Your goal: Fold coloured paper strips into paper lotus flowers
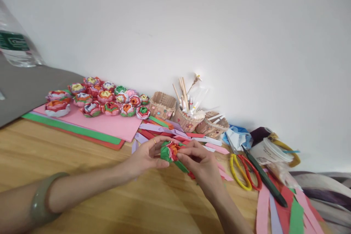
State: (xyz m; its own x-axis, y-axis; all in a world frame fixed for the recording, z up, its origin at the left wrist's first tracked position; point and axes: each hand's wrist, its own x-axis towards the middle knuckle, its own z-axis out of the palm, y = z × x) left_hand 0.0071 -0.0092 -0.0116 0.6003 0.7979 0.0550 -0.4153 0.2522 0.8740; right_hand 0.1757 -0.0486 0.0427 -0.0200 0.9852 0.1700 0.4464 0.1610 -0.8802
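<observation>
A folded paper flower (173,150), green outside with orange and pink petals inside, is held above the wooden table between both hands. My left hand (149,155), with a ring on one finger, cups it from the left, thumb at its lower edge. On the other side, my right hand (197,161) pinches the petals with thumb and forefinger. A green strip (181,166) hangs below the flower. Behind the hands lie several folded paper strips (159,128) in purple, red, pink and white. Parts of the flower are hidden by the fingers.
Finished paper flowers (105,97) sit on stacked coloured sheets (120,126) at left. Decorated baskets (163,104) stand by the wall. Scissors (241,175), a dark green pen-like tool (270,184), cut strips (296,214) and a white tub (270,150) are at right. A bottle (16,44) stands far left.
</observation>
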